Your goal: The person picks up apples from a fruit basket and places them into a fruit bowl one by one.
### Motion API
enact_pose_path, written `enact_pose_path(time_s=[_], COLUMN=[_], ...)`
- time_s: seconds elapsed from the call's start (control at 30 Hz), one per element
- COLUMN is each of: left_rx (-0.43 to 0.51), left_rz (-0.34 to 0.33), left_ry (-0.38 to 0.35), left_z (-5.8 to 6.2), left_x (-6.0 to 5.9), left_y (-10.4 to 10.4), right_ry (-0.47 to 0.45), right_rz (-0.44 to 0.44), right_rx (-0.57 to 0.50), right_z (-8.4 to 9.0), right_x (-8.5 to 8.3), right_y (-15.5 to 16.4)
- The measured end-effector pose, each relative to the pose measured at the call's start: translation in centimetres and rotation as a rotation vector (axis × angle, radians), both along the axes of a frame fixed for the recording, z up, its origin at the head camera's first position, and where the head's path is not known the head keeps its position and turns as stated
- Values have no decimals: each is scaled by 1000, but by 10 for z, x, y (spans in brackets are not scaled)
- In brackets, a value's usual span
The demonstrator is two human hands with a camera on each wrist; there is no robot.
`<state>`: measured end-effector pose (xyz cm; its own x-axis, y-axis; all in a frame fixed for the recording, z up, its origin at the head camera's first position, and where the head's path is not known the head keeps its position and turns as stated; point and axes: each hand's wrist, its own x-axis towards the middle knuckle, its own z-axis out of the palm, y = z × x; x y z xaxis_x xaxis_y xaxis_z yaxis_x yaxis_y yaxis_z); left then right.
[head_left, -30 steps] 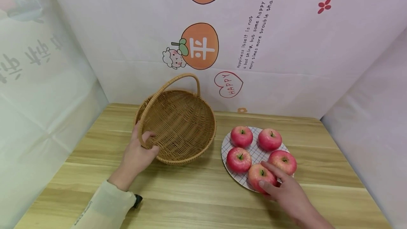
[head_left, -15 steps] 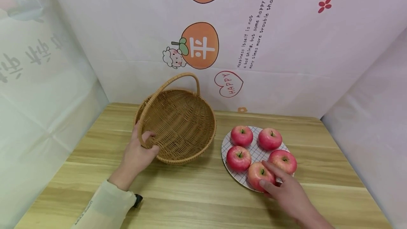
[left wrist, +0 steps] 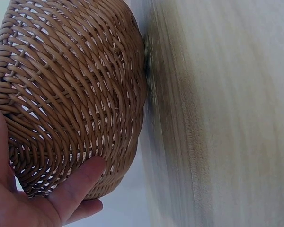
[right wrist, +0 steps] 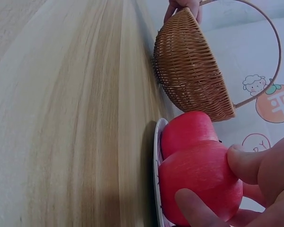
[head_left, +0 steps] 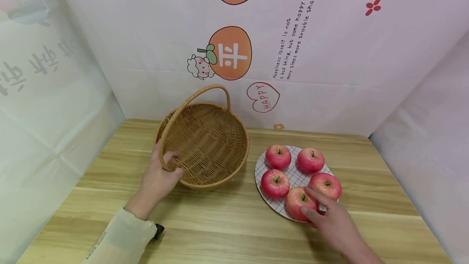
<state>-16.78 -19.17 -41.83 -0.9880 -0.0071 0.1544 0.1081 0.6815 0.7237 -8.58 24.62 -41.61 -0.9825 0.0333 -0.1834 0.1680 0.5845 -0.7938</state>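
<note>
My left hand (head_left: 159,178) grips the near left rim of a wicker basket (head_left: 209,146), by the foot of its arched handle; nothing lies in the basket. In the left wrist view, fingers (left wrist: 80,187) rest along the woven outside wall (left wrist: 80,85). My right hand (head_left: 335,221) holds the nearest apple (head_left: 299,203), thumb and fingers spread around it. That apple (right wrist: 199,175) sits on a round checked plate (head_left: 269,205) with several other red apples, among them a left one (head_left: 275,183) and a right one (head_left: 326,186). The right wrist view shows the thumb and a finger against its skin.
The wooden table (head_left: 216,223) carries both basket and plate, the basket left of the plate. Close behind them rises a white printed cloth backdrop (head_left: 322,105), and more cloth hangs at both sides.
Both hands stay almost where they were. The right fingers shift very slightly on the apple, which remains on the plate. Basket and plate have not moved.
</note>
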Motion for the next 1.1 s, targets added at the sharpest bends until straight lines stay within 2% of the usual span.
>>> enact_pose_path(time_s=[0.4, 0.73, 0.93, 1.1], left_rx=[-17, -22, -19, -8], left_rz=[-3, 1, -1, -5], left_ry=[7, 10, 4, 4], left_z=[0, -1, -1, 0], left_x=[0, 0, 0, 0], left_y=[-1, -1, 0, 0], right_ry=[-4, -22, -34, 43], right_rz=[11, 25, 45, 89], right_rx=[101, 85, 4, 56], right_z=[0, -1, 3, 9], right_x=[-2, -2, 1, 5], right_y=[3, 3, 1, 0])
